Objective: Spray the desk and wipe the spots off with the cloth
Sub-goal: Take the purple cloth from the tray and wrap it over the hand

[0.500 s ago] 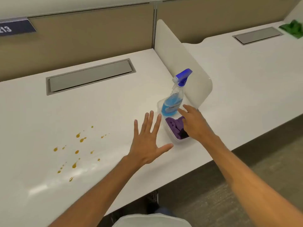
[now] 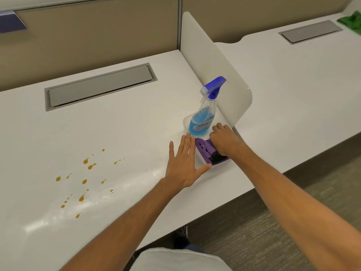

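A spray bottle [image 2: 203, 119] with blue liquid and a blue trigger head stands in a clear plastic tray [image 2: 206, 163] on the white desk [image 2: 117, 133]. A folded purple cloth [image 2: 204, 148] lies in the tray's near half. My right hand [image 2: 224, 140] is inside the tray with its fingers curled down onto the cloth. Beside the tray's left wall, my left hand [image 2: 182, 165] lies flat and spread on the desk, fingertips touching the wall. Several amber spots [image 2: 86, 180] dot the desk to the left.
A rounded white divider panel [image 2: 220, 61] rises just behind the tray. A grey cable hatch [image 2: 99, 87] is set into the desk at the back. The neighbouring desk holds a second hatch [image 2: 309, 32] and a green cloth [image 2: 351, 20]. Carpeted floor lies below the desk's front edge.
My right hand has dropped from beside the bottle onto the purple cloth and curled its fingers. My left hand has slid right, up against the tray.
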`<state>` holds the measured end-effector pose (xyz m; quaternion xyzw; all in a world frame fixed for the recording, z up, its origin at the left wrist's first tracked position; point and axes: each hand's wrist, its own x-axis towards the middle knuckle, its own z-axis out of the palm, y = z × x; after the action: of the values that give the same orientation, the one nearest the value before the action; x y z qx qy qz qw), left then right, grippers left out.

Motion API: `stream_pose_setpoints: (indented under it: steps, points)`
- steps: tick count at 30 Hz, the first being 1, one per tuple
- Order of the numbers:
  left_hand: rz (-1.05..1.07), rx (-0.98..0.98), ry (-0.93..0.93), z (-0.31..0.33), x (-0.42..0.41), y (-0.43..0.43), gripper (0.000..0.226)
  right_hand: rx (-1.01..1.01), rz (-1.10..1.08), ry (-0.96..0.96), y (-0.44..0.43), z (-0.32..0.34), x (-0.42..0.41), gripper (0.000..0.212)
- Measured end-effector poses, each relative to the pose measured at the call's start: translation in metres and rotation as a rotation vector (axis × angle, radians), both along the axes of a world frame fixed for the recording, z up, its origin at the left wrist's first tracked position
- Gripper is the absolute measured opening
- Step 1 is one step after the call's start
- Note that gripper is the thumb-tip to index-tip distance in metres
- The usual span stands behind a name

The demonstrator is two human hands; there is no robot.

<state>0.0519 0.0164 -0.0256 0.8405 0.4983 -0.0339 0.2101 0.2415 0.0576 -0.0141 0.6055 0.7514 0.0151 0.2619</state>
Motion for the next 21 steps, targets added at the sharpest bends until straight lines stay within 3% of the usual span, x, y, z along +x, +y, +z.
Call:
stream_pose_setpoints:
  steps: [8, 15, 18, 21]
  points:
    - [0.018, 0.004, -0.021, 0.0, 0.001, -0.002, 0.102, 0.106, -0.098, 0.083, -0.009, 0.01, -0.007, 0.041]
    - [0.017, -0.077, -0.088, 0.008, 0.0, -0.001, 0.101, 0.305, -0.268, 0.374, -0.04, 0.037, -0.002, 0.035]
    - [0.05, -0.136, -0.191, 0.01, -0.003, 0.001, 0.099, 0.394, -0.311, 0.519, -0.05, 0.056, 0.006, 0.021]
    - [0.093, -0.187, -0.321, 0.013, -0.005, 0.004, 0.095, 0.488, -0.322, 0.635, -0.057, 0.078, 0.01, 0.02]
